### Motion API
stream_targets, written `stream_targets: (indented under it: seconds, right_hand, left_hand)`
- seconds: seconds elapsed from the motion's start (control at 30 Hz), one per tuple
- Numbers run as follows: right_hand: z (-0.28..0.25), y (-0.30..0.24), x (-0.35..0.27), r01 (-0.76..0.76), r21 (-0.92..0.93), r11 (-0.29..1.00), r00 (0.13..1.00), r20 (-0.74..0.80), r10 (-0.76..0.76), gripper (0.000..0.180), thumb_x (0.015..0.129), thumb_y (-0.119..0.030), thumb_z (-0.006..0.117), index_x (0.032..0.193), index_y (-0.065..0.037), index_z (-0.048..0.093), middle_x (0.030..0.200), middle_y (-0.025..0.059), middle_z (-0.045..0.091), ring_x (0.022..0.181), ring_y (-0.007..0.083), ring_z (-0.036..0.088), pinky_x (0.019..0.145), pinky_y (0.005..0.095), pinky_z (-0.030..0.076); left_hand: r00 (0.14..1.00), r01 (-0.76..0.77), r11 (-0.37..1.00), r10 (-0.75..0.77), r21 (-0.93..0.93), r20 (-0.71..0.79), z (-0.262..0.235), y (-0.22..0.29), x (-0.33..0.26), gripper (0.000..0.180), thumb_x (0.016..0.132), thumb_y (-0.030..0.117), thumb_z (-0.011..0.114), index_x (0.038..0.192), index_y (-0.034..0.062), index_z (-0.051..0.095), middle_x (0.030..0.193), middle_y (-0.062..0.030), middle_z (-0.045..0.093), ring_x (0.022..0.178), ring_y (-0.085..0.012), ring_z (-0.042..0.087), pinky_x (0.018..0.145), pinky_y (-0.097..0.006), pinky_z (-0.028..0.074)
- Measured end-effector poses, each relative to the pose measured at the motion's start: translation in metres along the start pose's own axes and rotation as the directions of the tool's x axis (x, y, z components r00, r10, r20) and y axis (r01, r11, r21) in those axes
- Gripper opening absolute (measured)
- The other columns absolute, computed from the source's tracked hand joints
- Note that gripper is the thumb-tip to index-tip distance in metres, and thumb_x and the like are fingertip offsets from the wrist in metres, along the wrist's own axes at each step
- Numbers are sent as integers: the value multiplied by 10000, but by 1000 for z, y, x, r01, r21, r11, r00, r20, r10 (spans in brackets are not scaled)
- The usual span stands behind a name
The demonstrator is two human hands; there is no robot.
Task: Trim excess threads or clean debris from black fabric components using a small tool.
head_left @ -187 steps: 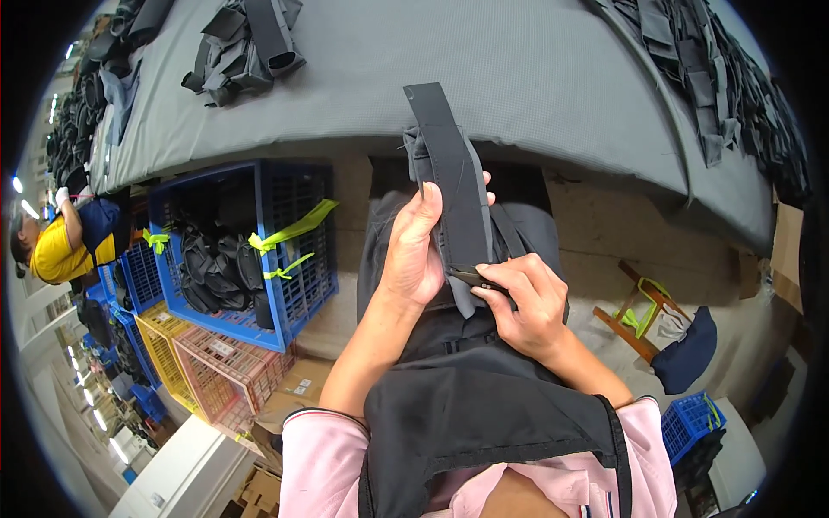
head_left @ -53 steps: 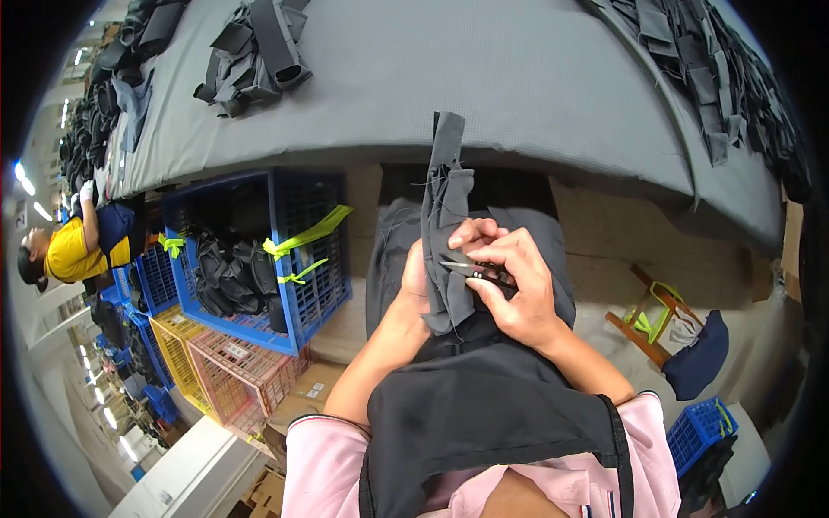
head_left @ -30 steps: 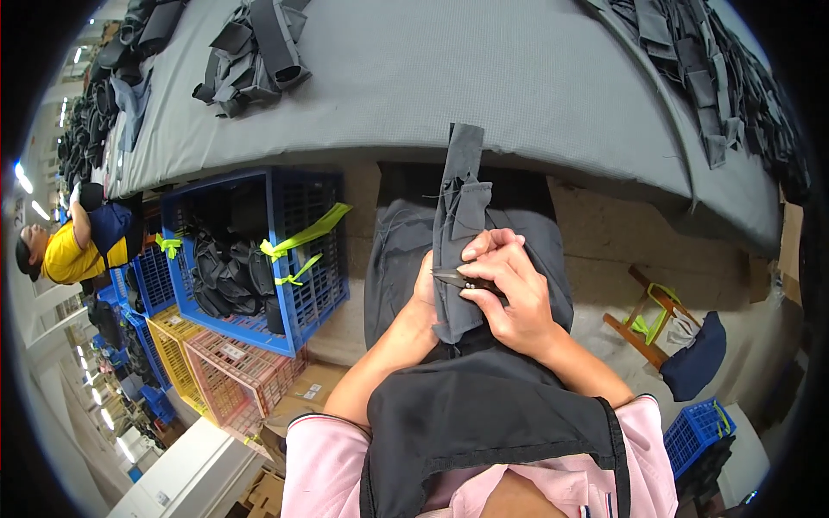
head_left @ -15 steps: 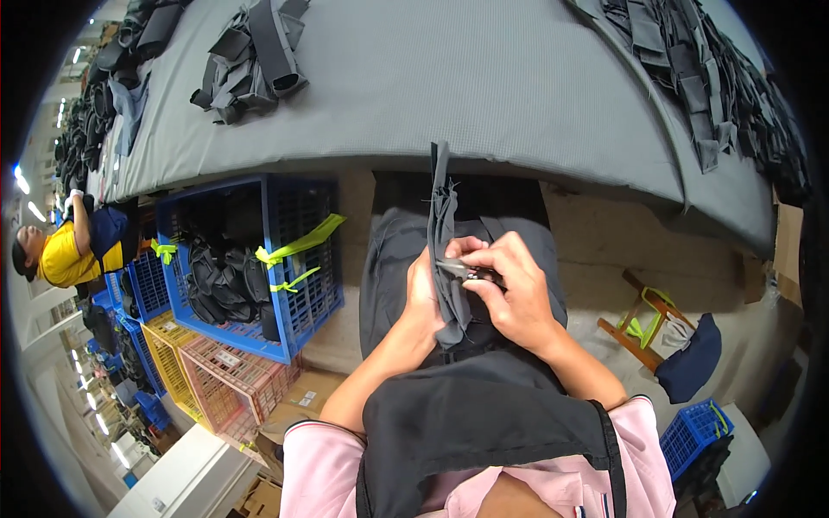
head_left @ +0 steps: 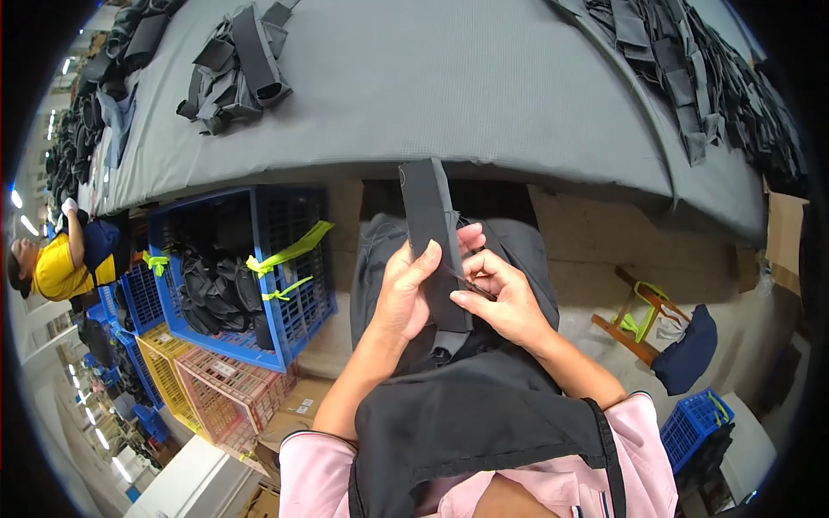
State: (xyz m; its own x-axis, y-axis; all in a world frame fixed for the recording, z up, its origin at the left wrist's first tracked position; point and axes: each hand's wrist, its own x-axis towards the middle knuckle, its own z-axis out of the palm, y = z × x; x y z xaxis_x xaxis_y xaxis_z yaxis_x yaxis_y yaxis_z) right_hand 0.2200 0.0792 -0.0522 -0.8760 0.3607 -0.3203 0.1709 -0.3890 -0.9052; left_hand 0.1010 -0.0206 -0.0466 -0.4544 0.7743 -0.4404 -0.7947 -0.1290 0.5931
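A dark grey fabric strip [head_left: 427, 207] stands out lengthwise over my lap, its broad flat face turned up and loose threads fraying from its right edge. My left hand [head_left: 408, 289] is closed around the strip's left side, thumb lying on its face. On the other side, my right hand [head_left: 503, 298] is closed at the strip's right edge. Between its thumb and fingers are small thread snips [head_left: 477, 288], largely hidden by the fingers. The strip's lower end hangs near my black apron [head_left: 484, 423].
Ahead lies a grey-covered table [head_left: 414, 95] with a small heap of strips [head_left: 233, 78] and a larger pile [head_left: 682, 78] at right. A blue crate [head_left: 298, 285] of dark pieces stands left, beside pink and yellow crates. A wooden stool [head_left: 635, 319] is at right. A person [head_left: 60, 259] in yellow stands far left.
The strip has turned from edge-on to face-up, and my left thumb now lies across it. My right hand has shifted slightly down, and the snips' bright blades no longer show.
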Motion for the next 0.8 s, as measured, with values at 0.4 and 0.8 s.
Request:
stream_targets:
  seconds: [0.4,0.8]
  right_hand:
    - [-22,-34,25,350,-850,395,763,14,-646,335,685,-52,726,998,-60,606,828,58,571,631,218,554,543,303,441]
    - [-23,-27,26,343,-860,376,762,21,-647,285,672,-67,725,937,-57,620,762,52,577,593,221,561,521,311,437]
  left_hand:
    - [990,122,981,-108,150,-95,6,14,-4,359,906,277,589,1097,1,460,928,-158,636,731,-224,657,654,-322,545]
    - [985,171,974,-163,150,-64,6,13,-6,321,892,248,609,1062,-2,497,890,-138,634,691,-208,650,643,-315,543]
